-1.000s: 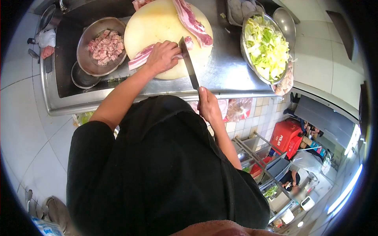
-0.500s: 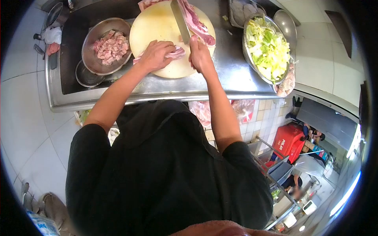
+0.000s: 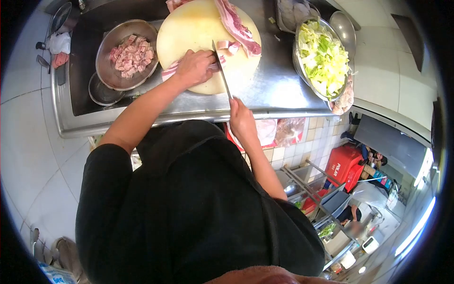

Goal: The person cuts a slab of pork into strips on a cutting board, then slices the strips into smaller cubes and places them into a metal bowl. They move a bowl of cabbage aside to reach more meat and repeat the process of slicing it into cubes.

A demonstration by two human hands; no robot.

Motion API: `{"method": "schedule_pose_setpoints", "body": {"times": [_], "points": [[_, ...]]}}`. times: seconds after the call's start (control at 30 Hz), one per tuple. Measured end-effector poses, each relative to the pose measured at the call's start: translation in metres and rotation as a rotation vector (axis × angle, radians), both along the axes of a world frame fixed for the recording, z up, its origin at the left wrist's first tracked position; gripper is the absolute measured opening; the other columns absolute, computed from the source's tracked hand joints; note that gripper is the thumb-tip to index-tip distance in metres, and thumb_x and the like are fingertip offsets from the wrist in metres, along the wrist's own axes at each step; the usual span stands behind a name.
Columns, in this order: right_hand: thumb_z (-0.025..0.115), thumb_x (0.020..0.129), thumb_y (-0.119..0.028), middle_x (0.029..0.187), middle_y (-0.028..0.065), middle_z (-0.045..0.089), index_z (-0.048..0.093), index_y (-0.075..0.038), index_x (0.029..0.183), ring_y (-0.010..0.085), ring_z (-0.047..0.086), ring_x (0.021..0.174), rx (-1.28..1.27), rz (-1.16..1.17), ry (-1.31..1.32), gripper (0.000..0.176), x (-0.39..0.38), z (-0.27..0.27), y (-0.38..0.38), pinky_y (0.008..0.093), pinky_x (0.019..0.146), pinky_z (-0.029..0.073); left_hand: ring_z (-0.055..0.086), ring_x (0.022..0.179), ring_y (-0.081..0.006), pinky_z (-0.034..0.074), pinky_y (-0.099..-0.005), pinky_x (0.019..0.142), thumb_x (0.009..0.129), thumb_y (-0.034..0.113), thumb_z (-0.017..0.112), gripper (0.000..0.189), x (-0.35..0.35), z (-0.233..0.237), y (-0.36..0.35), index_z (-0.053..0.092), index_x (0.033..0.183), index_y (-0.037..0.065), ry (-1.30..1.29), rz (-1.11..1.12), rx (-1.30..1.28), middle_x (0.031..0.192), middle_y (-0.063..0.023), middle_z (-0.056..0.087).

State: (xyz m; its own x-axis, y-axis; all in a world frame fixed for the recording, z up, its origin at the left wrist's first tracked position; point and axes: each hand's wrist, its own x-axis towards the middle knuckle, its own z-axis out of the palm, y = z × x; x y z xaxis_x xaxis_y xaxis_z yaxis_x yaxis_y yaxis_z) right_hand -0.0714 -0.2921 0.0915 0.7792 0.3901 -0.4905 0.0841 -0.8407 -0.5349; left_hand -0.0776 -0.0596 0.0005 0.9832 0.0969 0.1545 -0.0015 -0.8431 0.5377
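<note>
On a round pale cutting board [image 3: 189,28], my left hand [image 3: 195,67] presses down on a strip of raw meat [image 3: 171,70] with its fingers curled. My right hand [image 3: 242,116] grips the handle of a knife [image 3: 222,72], near the counter's front edge. The blade points away from me and lies against the right end of the strip, beside my left fingertips. Small cut pieces [image 3: 229,46] rest just right of the blade tip. A longer slab of meat [image 3: 236,27] lies along the board's upper right.
Left of the board, a metal bowl [image 3: 107,58] holds chopped meat. Cut leafy vegetables fill a steel bowl [image 3: 299,60] at the right. The counter's metal edge [image 3: 189,116] runs before me. Other people [image 3: 352,214] are at the far lower right.
My right hand has come back toward me, bringing the knife from the slab to the strip under my left hand. Cut pieces now show beside the slab.
</note>
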Motion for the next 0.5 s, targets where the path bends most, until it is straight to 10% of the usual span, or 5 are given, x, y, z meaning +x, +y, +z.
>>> {"method": "schedule_pose_setpoints", "body": {"times": [0.2, 0.37, 0.5], "points": [[0.035, 0.110, -0.043, 0.099, 0.0328, 0.070, 0.070, -0.002, 0.116, 0.0529, 0.066, 0.099, 0.203, 0.125, -0.189, 0.054, 0.106, -0.069, 0.116, 0.0581, 0.089, 0.051, 0.068, 0.100, -0.0304, 0.050, -0.0463, 0.077, 0.077, 0.011, 0.071, 0.031, -0.001, 0.001, -0.001, 0.069, 0.107, 0.008, -0.003, 0.021, -0.086, 0.102, -0.0066, 0.069], [0.039, 0.110, -0.047, 0.077, 0.0246, 0.068, 0.067, 0.002, 0.108, 0.0396, 0.068, 0.071, 0.218, 0.007, 0.111, 0.057, 0.112, -0.015, 0.129, 0.0483, 0.075, 0.053, 0.066, 0.104, -0.0329, 0.053, -0.0445, 0.085, 0.077, 0.008, 0.072, 0.039, -0.018, -0.010, 0.017, 0.068, 0.116, 0.005, -0.286, -0.097, -0.163, 0.113, -0.0119, 0.069], [0.039, 0.110, -0.044, 0.082, 0.0287, 0.067, 0.066, 0.004, 0.107, 0.0435, 0.068, 0.077, 0.235, 0.009, 0.067, 0.055, 0.075, -0.013, 0.077, 0.0510, 0.078, 0.051, 0.065, 0.107, -0.0309, 0.051, -0.0435, 0.087, 0.077, 0.008, 0.071, 0.039, -0.027, -0.007, 0.026, 0.068, 0.116, 0.005, -0.183, -0.049, -0.093, 0.117, -0.0105, 0.066]]}}
